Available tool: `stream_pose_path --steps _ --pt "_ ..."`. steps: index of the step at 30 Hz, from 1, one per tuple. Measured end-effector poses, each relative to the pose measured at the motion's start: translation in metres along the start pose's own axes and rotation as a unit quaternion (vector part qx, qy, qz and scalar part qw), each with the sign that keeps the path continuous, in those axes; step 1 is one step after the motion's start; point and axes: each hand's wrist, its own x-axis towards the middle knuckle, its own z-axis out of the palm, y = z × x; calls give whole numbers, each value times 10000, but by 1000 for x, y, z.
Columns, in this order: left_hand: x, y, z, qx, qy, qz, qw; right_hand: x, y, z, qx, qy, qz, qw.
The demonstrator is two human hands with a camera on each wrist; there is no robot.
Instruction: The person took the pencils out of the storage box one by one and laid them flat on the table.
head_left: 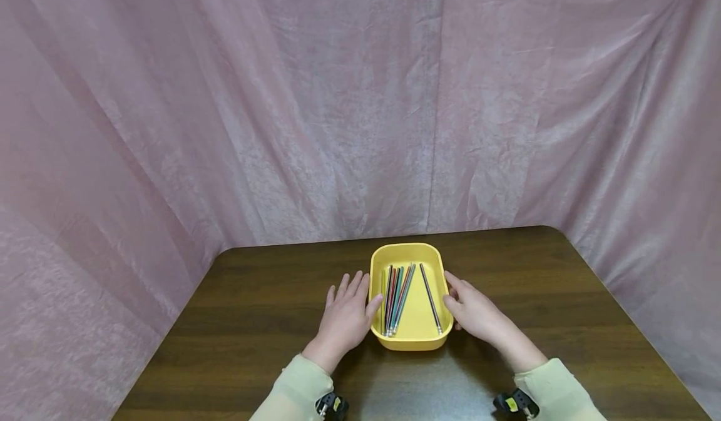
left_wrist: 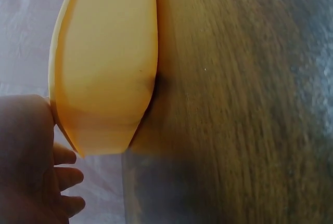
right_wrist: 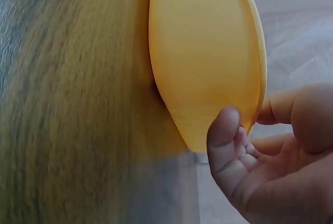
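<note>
A yellow plastic tray [head_left: 414, 344] stands lengthwise on the table in the head view. Several slim pencils [head_left: 401, 296] in different colours lie bunched along its left side, and a single dark pencil [head_left: 430, 299] slants near its right wall. At the tray's left side my left hand [head_left: 345, 321] lies with straight, spread fingers, its thumb reaching over the rim. My right hand [head_left: 477, 311] holds the right rim, thumb over the edge and lower fingers curled outside. The right wrist view shows those curled fingers [right_wrist: 223, 135] against the outer wall.
The brown wood-grain table [head_left: 270, 308] has rounded far corners. Pink velvety curtains [head_left: 360, 108] hang behind and along both sides of it. A black wrist camera [head_left: 332, 405] sits at the left sleeve, another camera [head_left: 515, 403] at the right sleeve.
</note>
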Motion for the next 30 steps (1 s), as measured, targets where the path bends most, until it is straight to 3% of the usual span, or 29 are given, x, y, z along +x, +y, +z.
stream_pose_path --steps 8,18,30 --pt "3 4 2 -53 292 223 9993 1 0 3 652 28 225 9976" --pt "8 15 0 -40 192 185 9996 -1 -1 5 1081 -14 378 9934" --pt "12 30 3 -238 268 504 9981 -1 -2 9 1303 26 404 9906"
